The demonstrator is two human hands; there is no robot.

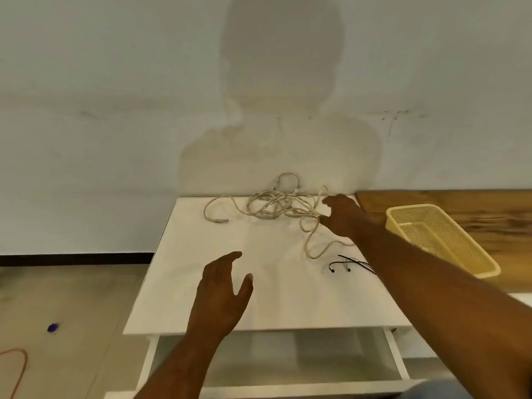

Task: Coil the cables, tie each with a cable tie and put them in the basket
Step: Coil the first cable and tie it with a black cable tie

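Right hand point(344, 218) is at the right edge of the tangled cable point(276, 204) at the far end of the white table point(201, 283), fingers spread. Left hand point(221, 295) hovers above the table, fingers relaxed. Black cable ties point(356, 262) lie near the yellow basket point(414, 207).

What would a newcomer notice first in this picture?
The pale cable tangle at the white table's far edge, with the right hand reaching at its right side. Next, the yellow basket on the wooden top to the right, and black ties on the table's right side.
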